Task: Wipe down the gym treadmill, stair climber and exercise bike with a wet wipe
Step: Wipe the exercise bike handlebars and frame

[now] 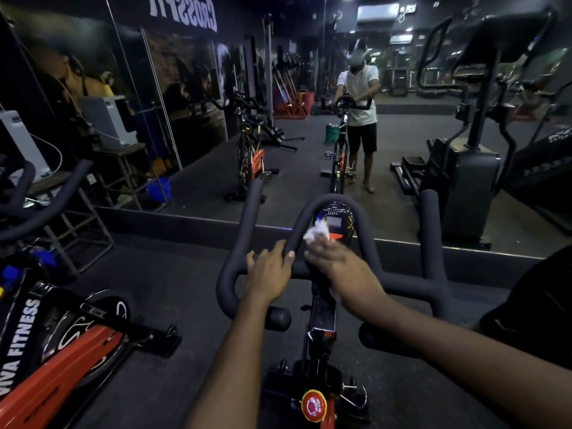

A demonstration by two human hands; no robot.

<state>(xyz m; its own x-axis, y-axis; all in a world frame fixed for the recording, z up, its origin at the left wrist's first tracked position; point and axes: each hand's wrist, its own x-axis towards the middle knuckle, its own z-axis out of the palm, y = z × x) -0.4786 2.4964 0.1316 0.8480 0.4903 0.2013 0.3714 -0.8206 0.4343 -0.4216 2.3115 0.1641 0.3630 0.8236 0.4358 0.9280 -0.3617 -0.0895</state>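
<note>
Wet wipe (pixel 317 232) pinched by right hand (pixel 339 269) against bike console (pixel 336 223); left hand (pixel 268 269) grips handlebar (pixel 402 281).

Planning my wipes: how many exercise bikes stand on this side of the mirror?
2. The centre bike being wiped; the orange-framed bike at lower left. The mirror reflects both; others may be hidden out of frame.

VIVA FITNESS in white on the neighbouring bike (pixel 23 332), CROSSFIT reversed on the mirrored wall (pixel 182 12)

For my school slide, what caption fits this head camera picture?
Left hand grips the bike handlebar while the right hand holds a wipe to its screen.
</note>
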